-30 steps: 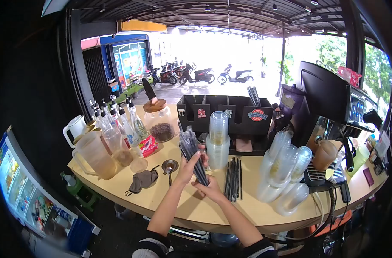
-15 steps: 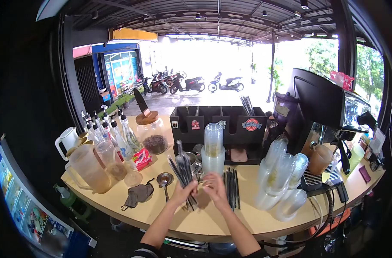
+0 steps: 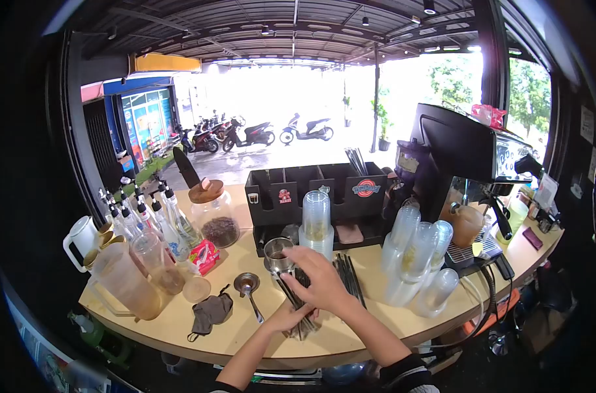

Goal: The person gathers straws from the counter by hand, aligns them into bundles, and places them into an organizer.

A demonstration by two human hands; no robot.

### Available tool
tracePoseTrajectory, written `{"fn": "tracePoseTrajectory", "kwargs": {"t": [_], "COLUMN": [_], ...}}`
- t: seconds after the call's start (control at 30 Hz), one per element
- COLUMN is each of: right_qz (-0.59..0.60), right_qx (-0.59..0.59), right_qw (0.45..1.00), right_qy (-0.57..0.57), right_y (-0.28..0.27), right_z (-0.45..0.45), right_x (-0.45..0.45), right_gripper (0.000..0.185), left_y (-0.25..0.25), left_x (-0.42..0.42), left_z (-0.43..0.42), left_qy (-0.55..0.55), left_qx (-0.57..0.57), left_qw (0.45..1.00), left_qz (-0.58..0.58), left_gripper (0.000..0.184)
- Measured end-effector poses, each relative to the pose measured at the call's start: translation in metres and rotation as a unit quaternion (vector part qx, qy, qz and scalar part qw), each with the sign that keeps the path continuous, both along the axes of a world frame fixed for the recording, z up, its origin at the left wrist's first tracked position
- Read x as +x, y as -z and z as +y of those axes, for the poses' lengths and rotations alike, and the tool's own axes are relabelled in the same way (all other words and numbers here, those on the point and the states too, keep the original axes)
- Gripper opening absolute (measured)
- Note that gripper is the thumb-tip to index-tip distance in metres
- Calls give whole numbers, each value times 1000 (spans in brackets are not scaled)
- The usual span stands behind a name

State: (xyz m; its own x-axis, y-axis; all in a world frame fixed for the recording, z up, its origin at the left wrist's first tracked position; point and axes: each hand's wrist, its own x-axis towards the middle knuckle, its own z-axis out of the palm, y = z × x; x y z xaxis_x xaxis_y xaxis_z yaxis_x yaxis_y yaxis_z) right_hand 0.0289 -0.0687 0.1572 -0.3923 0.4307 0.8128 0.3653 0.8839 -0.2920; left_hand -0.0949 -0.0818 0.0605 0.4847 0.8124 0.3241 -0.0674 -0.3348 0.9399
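My left hand (image 3: 292, 318) is closed around a bundle of thin black straws (image 3: 288, 296), which leans over the counter near its front edge. My right hand (image 3: 325, 283) passes over the upper part of that bundle, its fingers stretched out and apart from the thumb. It hides much of the straws. A second group of black straws (image 3: 351, 283) lies on the counter just to the right. Behind my hands stand a metal cup (image 3: 278, 254) and a stack of clear plastic cups (image 3: 316, 226).
A metal strainer-like scoop (image 3: 247, 284), a grey cloth mask (image 3: 211, 314) and pitchers (image 3: 124, 278) are on the left. More clear cups (image 3: 415, 255) and an espresso machine (image 3: 465, 144) stand on the right. A black organizer (image 3: 291, 190) lines the back.
My right hand has moved left and across the bundle, its fingers opening out. The straws in my left hand sit lower and tilt the same way. The view has shifted right.
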Motion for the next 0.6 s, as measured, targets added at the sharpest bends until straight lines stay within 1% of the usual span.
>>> {"fn": "tracePoseTrajectory", "kwargs": {"t": [0.03,0.07,0.1,0.13,0.17,0.2,0.23,0.27,0.3,0.37,0.43,0.5,0.53,0.57,0.6], "right_qz": [-4,67,138,179,177,174,167,135,134,144,150,117,155,155,142], "right_qx": [0,-10,-21,-67,-72,-179,-282,-337,-340,-416,-410,-458,-459,-461,-471], "right_qw": [1000,998,990,982,981,967,940,922,921,876,874,845,833,830,837], "right_qy": [3,19,33,14,11,-41,-92,-133,-134,-198,-214,-252,-269,-273,-241], "right_y": [-6,-12,-14,-8,3,18,33,52,56,64,67,62,70,72,74], "right_z": [-6,-12,-15,-15,-16,-18,-18,-18,-23,-34,-36,-40,-41,-42,-43], "right_x": [-1,-1,-1,2,4,5,2,-6,-14,-28,-40,-49,-55,-57,-54], "right_gripper": [43,44,45,44,44,40,35,29,29,27,27,25,25,25,34], "left_y": [-3,-7,-13,-20,-25,-27,-30,-36,-43,-57,-58,-53,-53,-52,-49], "left_x": [-5,-10,-15,-19,-25,-31,-38,-43,-47,-48,-47,-49,-48,-52,-55], "left_z": [-2,-5,-6,-6,-6,-4,-3,-3,-6,-14,-15,-8,-10,-13,-16], "left_qy": [-10,-22,-24,-39,-56,-49,-94,-87,-81,-106,-133,-114,-96,-101,-84], "left_qx": [-27,-55,-56,-77,-97,-92,-59,-57,-56,-59,-64,-36,-60,-61,-46], "left_qw": [1000,998,998,993,978,966,968,969,971,970,968,971,972,971,978], "left_qz": [3,6,4,-85,-173,-236,-227,-223,-219,-213,-201,-206,-208,-206,-184], "left_gripper": [18,18,18,18,18,20,23,24,25,26,27,27,24,24,24]}}
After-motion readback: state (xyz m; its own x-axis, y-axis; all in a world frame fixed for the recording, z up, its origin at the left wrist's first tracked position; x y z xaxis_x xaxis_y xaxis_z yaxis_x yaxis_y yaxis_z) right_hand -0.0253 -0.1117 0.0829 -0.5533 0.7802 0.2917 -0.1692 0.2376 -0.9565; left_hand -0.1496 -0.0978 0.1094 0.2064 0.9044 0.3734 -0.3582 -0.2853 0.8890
